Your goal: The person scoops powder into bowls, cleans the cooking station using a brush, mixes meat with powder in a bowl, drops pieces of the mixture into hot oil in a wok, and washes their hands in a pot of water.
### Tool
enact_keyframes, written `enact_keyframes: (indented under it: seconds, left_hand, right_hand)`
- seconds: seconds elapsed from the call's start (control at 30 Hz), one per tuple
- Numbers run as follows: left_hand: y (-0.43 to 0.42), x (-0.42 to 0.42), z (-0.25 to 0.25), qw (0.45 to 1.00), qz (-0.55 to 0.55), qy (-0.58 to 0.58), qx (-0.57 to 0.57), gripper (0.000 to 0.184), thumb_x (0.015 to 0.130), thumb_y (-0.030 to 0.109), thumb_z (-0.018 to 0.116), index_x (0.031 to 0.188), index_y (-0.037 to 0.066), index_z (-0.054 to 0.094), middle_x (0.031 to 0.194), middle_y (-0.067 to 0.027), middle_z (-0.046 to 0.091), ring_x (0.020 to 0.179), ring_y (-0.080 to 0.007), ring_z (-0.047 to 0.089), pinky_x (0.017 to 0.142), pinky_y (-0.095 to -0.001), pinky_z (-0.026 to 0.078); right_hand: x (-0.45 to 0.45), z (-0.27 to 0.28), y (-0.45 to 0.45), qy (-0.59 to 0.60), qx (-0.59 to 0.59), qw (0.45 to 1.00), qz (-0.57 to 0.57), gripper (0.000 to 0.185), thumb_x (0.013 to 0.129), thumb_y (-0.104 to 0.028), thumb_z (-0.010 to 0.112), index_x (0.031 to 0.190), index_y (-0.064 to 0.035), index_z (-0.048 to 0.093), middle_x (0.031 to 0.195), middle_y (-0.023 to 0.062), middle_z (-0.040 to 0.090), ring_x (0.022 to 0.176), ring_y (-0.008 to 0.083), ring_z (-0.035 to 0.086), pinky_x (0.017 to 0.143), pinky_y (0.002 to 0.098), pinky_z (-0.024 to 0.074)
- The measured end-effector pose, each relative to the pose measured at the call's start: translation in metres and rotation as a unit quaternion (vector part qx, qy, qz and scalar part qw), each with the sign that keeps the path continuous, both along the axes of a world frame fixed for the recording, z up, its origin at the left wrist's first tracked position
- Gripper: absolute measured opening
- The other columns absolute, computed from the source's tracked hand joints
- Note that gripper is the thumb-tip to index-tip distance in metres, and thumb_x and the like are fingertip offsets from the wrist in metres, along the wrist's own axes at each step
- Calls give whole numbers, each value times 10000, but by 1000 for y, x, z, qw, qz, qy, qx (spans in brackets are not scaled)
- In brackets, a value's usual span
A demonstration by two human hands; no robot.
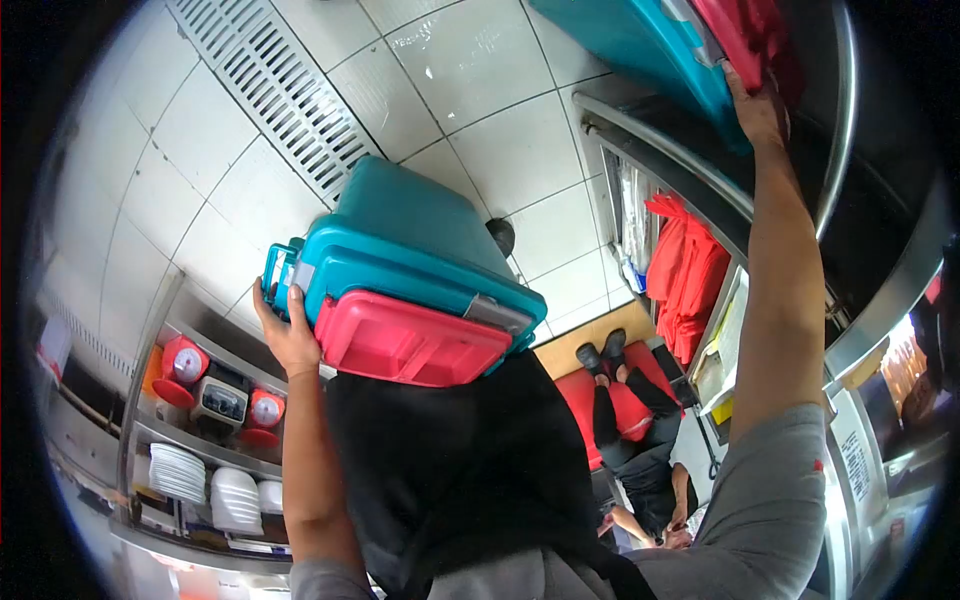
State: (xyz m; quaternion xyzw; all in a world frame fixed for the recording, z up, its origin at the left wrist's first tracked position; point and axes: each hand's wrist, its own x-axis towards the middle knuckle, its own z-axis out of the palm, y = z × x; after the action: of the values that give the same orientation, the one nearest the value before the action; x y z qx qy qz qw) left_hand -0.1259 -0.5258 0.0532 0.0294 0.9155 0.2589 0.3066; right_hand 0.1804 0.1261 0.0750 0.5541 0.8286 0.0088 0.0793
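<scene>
At the left, my left hand [291, 338] grips the end of a teal plastic storage box [425, 225] beside its latch and handle. The box is tilted in front of my legs, with a pink panel [415, 340] facing me. My right arm reaches far out to the upper right. There my right hand [758, 112] holds the edge of a second teal storage box [635, 45], which also has a pink panel [742, 35]. This second box is partly cut off by the frame's edge, and some of my right fingers are hidden behind it.
A metal rail [665, 150] and shelf with red cloth [685, 275] stand at the right. Shelves at the left hold red scales [184, 360] and stacked white plates [178, 472]. A floor drain grate [285, 100] crosses the tiles. Another person [650, 480] sits at the lower right.
</scene>
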Motion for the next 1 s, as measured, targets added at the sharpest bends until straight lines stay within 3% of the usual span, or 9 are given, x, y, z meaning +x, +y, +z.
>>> enact_keyframes:
  seconds: [0.23,0.27,0.37,0.43,0.47,0.57,0.67,0.77,1.0]
  left_hand:
    - [9,-2,2,1000,5,1,12,682,994,390,628,1504,14,374,1375,-244,545,1227,-333,556,1039,-416,432]
    - [14,-4,3,1000,-5,11,8,686,994,391,627,1503,8,373,1377,-245,543,1229,-335,555,1041,-417,431]
    - [23,-11,1,999,-38,28,-13,708,987,411,633,1493,-14,381,1354,-252,563,1214,-341,570,1043,-413,429]
    - [49,-16,8,997,-50,37,-35,710,982,420,638,1487,-14,391,1333,-255,580,1198,-341,584,1040,-409,434]
    - [55,-19,2,998,-42,36,-6,747,960,482,644,1482,2,407,1302,-258,606,1186,-351,601,1035,-409,442]
    - [92,-32,-1,997,-55,29,-36,783,934,543,649,1476,24,424,1288,-257,618,1188,-364,607,1032,-417,447]
    - [138,-43,5,990,-109,71,-49,792,903,598,657,1433,35,484,1264,-267,634,1154,-390,629,1016,-427,458]
    - [175,-61,1,988,-114,93,-51,850,886,676,613,1427,31,491,1245,-285,640,1160,-414,621,1024,-437,451]
    - [193,-67,-23,997,11,75,-18,1070,858,762,556,1431,-128,397,1325,-356,560,1273,-426,542,1097,-427,381]
  right_hand:
    - [-6,-25,58,-78,-3,981,-179,977,845,-828,456,1502,-104,462,1435,226,549,1339,408,510,1122,492,392]
    - [1,-34,78,-98,14,984,-145,970,862,-775,509,1473,-22,477,1431,252,544,1348,397,506,1127,474,393]
    - [-56,-7,-91,259,53,955,136,721,906,-526,669,1401,-16,546,1441,266,519,1319,440,517,1130,487,386]
    - [-18,-21,-215,276,-81,949,129,777,867,-288,767,1484,33,423,1520,257,437,1433,400,394,1194,450,309]
    - [0,-7,-283,221,-143,958,111,753,889,-198,766,1478,61,375,1525,247,411,1413,362,414,1142,436,373]
    - [48,-18,-484,308,-310,851,-290,911,922,-357,720,1546,76,217,1520,302,332,1437,390,340,1199,452,257]
    - [2,-18,-473,353,-206,799,-440,892,949,-406,685,1535,85,225,1492,312,316,1400,396,344,1163,462,307]
    - [-12,-23,-441,369,-183,793,-449,908,922,-441,710,1522,83,274,1485,311,337,1388,405,367,1164,448,307]
    - [-43,-51,-273,377,-50,913,-144,790,824,-408,811,1398,47,516,1376,294,522,1298,422,488,1128,443,360]
